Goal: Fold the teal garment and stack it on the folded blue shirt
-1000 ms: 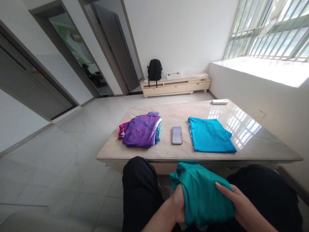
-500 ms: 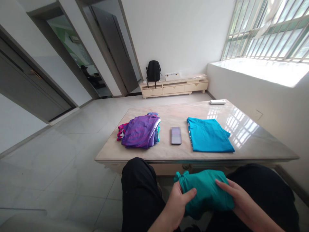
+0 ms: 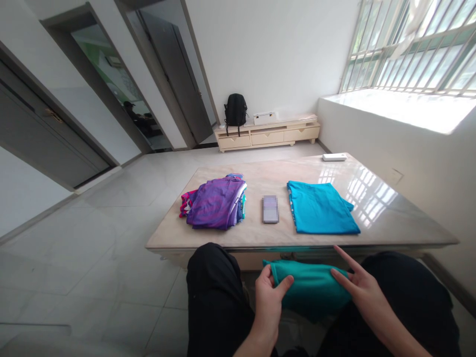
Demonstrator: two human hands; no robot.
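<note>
since half a second ago the teal garment has flattened into a lower fold over the lap, below the near edge of the table. the left hand pinches its left end, thumb on top; the right hand lies on its right end with fingers spread.

A folded cloth is lying between my left hand and right hand; beyond them, a phone is sitting between a clothes pile and a flat shirt.
</note>
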